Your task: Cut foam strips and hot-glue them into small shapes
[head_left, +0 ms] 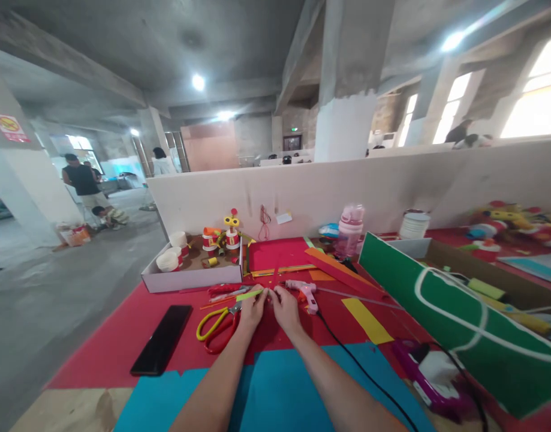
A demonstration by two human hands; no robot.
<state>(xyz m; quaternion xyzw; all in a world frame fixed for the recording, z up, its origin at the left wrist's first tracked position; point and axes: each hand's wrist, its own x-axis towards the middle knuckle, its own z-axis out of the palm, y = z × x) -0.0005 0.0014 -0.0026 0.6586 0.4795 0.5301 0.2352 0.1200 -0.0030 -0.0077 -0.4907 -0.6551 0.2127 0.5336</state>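
At centre, left hand pinches green strip, likely steadying it; can't tell right hand grip; glue gun 3 o'clock, seemingly for reach

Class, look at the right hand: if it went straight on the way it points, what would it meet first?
Probably the left hand: the right hand angles forward and inward, towards its fingertips. They are very close, and the picture does not settle whether they already touch.
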